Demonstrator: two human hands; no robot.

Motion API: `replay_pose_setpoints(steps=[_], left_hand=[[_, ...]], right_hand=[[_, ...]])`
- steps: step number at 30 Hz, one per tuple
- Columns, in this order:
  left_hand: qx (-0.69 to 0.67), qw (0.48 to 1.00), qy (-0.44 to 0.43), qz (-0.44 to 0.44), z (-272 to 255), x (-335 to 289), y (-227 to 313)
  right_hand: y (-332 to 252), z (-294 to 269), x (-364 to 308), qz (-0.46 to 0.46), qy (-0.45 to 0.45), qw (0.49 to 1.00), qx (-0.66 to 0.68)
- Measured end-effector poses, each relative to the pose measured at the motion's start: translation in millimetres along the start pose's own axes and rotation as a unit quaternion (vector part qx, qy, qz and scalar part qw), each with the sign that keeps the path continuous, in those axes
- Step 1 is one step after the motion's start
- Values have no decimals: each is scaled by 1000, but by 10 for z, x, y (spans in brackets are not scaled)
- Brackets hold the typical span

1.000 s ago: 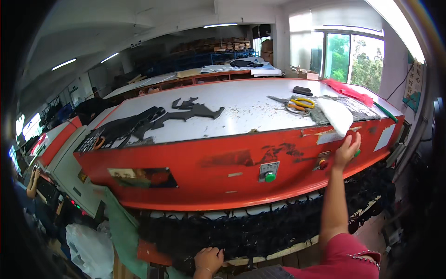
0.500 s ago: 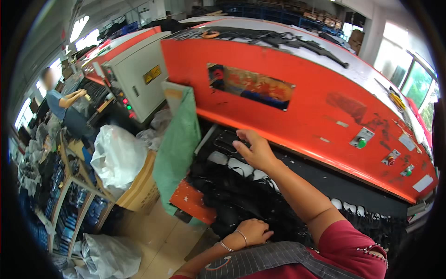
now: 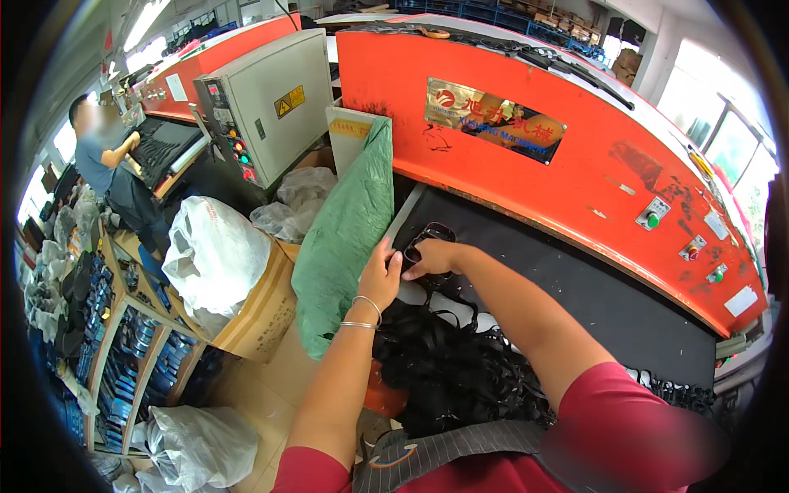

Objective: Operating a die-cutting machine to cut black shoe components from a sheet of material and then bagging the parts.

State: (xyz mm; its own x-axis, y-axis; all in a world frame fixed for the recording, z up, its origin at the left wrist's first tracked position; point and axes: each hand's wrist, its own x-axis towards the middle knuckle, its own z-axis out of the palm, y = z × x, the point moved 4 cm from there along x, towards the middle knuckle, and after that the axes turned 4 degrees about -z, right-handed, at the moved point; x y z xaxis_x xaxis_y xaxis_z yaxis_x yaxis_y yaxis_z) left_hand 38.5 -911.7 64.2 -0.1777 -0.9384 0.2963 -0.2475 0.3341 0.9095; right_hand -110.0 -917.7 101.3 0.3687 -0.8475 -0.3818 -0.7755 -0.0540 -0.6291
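My right hand (image 3: 433,257) is over the far left corner of the black conveyor belt (image 3: 567,279), its fingers closed at a black, pale-edged looped piece (image 3: 437,231). The piece's exact kind is unclear. Beside it, my left hand (image 3: 380,277) is raised at the belt's left edge, thumb apart from the fingers, nothing visible in it. Just nearer, white rounded pieces (image 3: 450,308) lie in a row on the belt. A tangled heap of black straps (image 3: 452,361) sits close in front of me and partly covers them.
An orange machine housing (image 3: 509,177) spans the belt's far side, with buttons (image 3: 653,220) at right. Green sheeting (image 3: 349,246) hangs at the belt's left. Further left are a cardboard box (image 3: 259,320), a white bag (image 3: 218,255), loaded shelves (image 3: 140,361) and another person (image 3: 115,164).
My left hand has risen from beside the strap heap to the belt's left edge, near my right hand. My right hand has lowered onto the looped piece. The head view has shifted.
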Motion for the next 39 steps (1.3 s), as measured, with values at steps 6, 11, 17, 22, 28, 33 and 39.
replay_pose_setpoints(steps=[6, 11, 17, 22, 28, 33, 39], left_hand=[[269, 944, 15, 193, 234, -201, 490], [389, 895, -140, 167, 227, -313, 193], [242, 925, -167, 243, 499, -324, 594], [311, 924, -131, 179, 637, -503, 331], [286, 934, -123, 177, 615, -512, 401], [271, 940, -119, 171, 598, -501, 416], [250, 944, -104, 189, 642, -417, 388]], right_hand=[[450, -93, -276, -47, -72, 911, 403], [131, -382, -737, 81, 224, 836, 494], [419, -302, -1587, -103, 195, 849, -481], [901, 340, -1732, 85, 328, 941, 0], [758, 451, -1376, 119, 442, 880, -127], [759, 433, -1340, 33, 412, 900, -138], [793, 351, -1290, 12, 408, 904, -129]])
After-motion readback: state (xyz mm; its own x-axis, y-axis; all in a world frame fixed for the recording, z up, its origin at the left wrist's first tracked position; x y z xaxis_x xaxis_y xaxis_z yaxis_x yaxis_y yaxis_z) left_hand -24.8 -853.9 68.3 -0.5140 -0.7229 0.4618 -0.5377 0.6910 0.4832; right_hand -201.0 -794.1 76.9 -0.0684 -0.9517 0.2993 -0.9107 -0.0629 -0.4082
